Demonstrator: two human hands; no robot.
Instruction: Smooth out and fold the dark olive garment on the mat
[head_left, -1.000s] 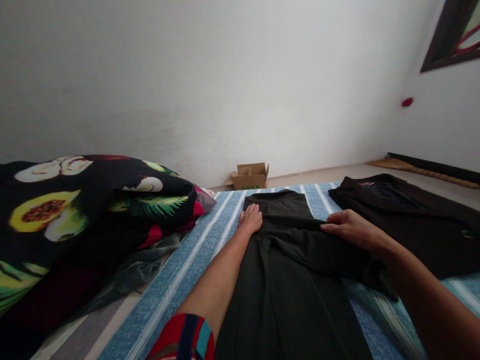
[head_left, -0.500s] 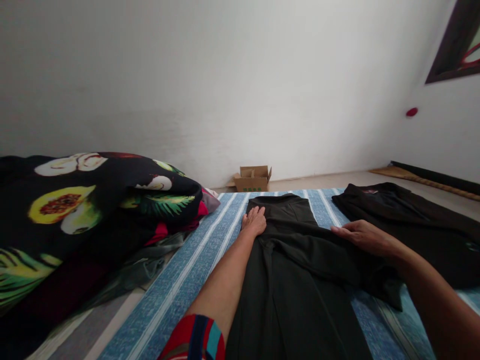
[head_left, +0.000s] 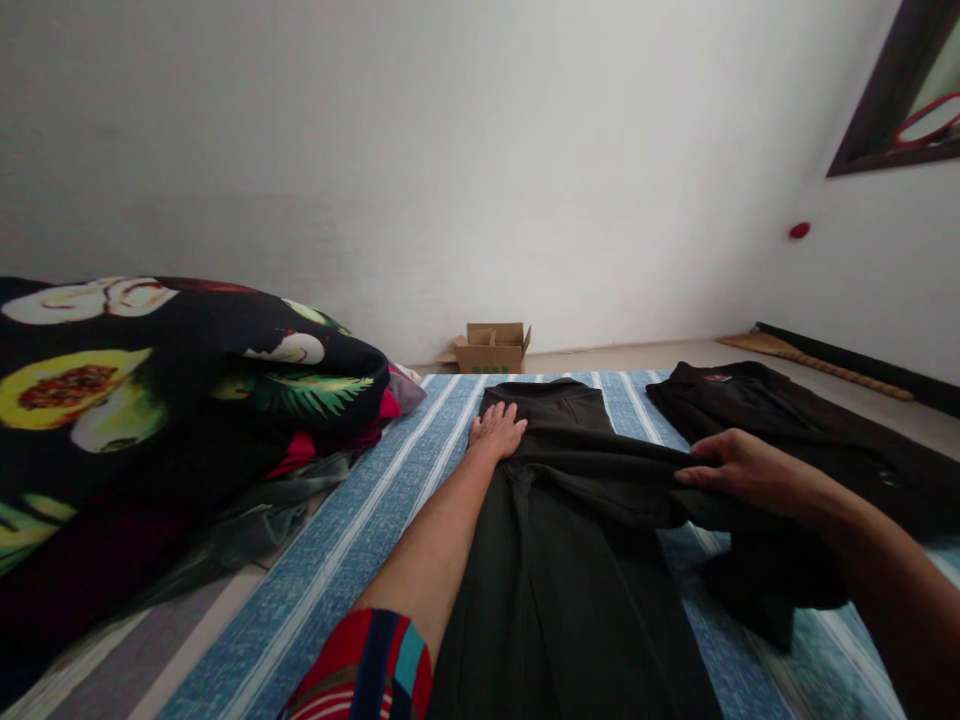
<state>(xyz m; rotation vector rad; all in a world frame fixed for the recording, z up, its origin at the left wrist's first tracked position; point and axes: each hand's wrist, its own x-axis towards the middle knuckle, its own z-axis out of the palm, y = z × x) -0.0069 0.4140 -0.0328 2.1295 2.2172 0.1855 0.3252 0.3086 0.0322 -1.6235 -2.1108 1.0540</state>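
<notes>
A dark garment (head_left: 570, 560) lies lengthwise on a blue striped sheet (head_left: 352, 560). My left hand (head_left: 496, 432) rests flat on its far left edge, fingers spread. My right hand (head_left: 742, 470) pinches a fold of the same garment at its right side and holds that part lifted off the sheet. A second dark garment (head_left: 780, 420) lies to the right, just beyond my right hand.
A bundled floral blanket (head_left: 150, 400) fills the left side. A small open cardboard box (head_left: 491, 347) stands on the floor by the white wall. A dark roll (head_left: 840, 355) lies along the right wall, under a dark-framed window (head_left: 900, 100).
My right hand has closed on the garment's right part and lifted it a little to the right. My left hand has stayed pressed on the far left edge.
</notes>
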